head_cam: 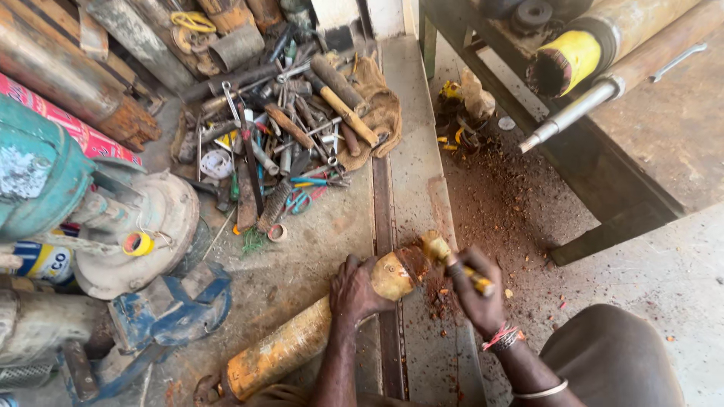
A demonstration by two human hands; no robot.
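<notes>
A heap of tools [290,128] lay on the floor beside a brown cloth [381,113]. A blue vise [170,313] sat near a teal motor [38,169].
</notes>
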